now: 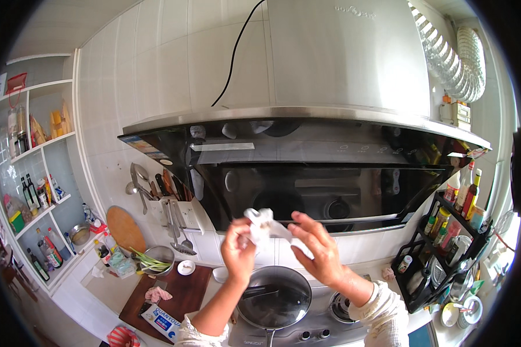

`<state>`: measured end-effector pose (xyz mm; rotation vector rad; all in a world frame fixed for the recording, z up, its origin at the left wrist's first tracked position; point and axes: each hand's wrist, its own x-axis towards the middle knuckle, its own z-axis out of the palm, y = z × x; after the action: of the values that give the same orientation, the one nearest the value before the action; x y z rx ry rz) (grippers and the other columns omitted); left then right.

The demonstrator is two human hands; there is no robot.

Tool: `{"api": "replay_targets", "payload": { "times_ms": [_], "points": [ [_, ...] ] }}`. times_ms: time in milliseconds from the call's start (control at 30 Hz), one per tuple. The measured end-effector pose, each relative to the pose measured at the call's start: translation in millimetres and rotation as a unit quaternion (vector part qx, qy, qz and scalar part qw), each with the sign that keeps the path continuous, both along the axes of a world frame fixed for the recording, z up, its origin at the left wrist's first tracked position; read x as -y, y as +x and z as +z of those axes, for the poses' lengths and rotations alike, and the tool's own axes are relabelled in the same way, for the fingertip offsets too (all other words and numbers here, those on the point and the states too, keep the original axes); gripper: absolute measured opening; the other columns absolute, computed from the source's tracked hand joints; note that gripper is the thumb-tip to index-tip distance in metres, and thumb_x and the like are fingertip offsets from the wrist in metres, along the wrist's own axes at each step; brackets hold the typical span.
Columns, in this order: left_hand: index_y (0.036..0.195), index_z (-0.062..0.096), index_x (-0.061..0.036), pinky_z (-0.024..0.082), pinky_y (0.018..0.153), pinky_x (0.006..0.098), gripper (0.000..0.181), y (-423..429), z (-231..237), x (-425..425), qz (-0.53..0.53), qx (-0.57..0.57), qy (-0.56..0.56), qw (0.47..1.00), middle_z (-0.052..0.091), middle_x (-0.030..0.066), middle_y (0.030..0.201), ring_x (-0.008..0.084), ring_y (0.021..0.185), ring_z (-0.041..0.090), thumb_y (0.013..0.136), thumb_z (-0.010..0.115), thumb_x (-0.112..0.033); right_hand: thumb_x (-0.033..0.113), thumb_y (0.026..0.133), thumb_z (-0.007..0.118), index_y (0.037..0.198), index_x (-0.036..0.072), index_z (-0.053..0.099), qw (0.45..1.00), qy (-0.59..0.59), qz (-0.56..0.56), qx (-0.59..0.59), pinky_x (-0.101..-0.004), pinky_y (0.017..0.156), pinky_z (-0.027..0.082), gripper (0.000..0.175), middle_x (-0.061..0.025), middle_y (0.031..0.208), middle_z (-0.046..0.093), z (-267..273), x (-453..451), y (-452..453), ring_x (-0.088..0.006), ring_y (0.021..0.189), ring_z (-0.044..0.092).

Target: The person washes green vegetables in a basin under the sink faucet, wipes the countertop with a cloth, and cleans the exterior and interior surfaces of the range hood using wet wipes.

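My left hand (238,253) pinches a crumpled white sheet or wrapper (262,230), slightly blurred, held up in front of the range hood. Close on its right is my right hand (319,247), fingers spread, with the fingertips at the sheet's right edge; whether they touch it is unclear. Below both hands a wok (288,299) sits on the gas stove (254,338), its handle pointing towards me. A dark flat utensil (260,291) lies inside the wok.
Left of the stove, a dark wooden board (191,282) bears a pink cloth (158,294) and a printed packet (161,322). Behind it stand a metal bowl with green onions (154,262) and a small white dish (186,267). A black bottle rack (434,256) stands right; the range hood (312,191) overhangs.
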<state>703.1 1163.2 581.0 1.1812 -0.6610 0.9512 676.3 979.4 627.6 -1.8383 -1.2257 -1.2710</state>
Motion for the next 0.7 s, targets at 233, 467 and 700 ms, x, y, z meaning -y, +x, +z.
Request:
{"api": "replay_targets", "payload": {
  "times_ms": [233,467,700],
  "points": [
    [0.099,0.056,0.0010,0.045,0.086,0.0249,0.020,-11.7,9.6,20.6,-0.228,-0.130,-0.008,0.965,0.056,0.0085,0.107,0.0132,0.101,0.055,0.080,0.064,0.004,0.003,0.066,0.074,0.118,0.006,0.055,0.997,-0.072,-0.023,0.016,-0.0368,0.072,0.054,0.055,-0.0178,0.116,0.054,6.2,-17.0,13.1,-0.0336,0.095,0.060],
    [0.104,0.058,-0.0011,0.044,0.092,0.0293,0.021,20.4,8.3,-30.2,-0.077,-0.031,0.002,0.997,0.058,0.0114,0.113,0.0187,0.107,0.055,0.083,0.061,0.001,-0.011,0.060,0.068,0.103,0.001,0.059,0.999,0.003,-0.033,-0.043,-0.0365,0.071,0.053,0.046,-0.0164,0.103,0.060,-4.5,3.2,26.1,-0.0342,0.090,0.062],
    [0.099,0.058,0.0007,0.044,0.090,0.0316,0.024,26.6,30.4,-29.8,0.175,0.113,0.164,0.964,0.061,0.0129,0.109,0.0241,0.103,0.059,0.076,0.063,0.007,-0.007,0.060,0.068,0.095,-0.002,0.060,0.980,-0.013,-0.075,0.185,-0.0364,0.072,0.054,0.036,-0.0177,0.105,0.059,27.2,-4.1,26.1,-0.0313,0.091,0.062]
  ]
}}
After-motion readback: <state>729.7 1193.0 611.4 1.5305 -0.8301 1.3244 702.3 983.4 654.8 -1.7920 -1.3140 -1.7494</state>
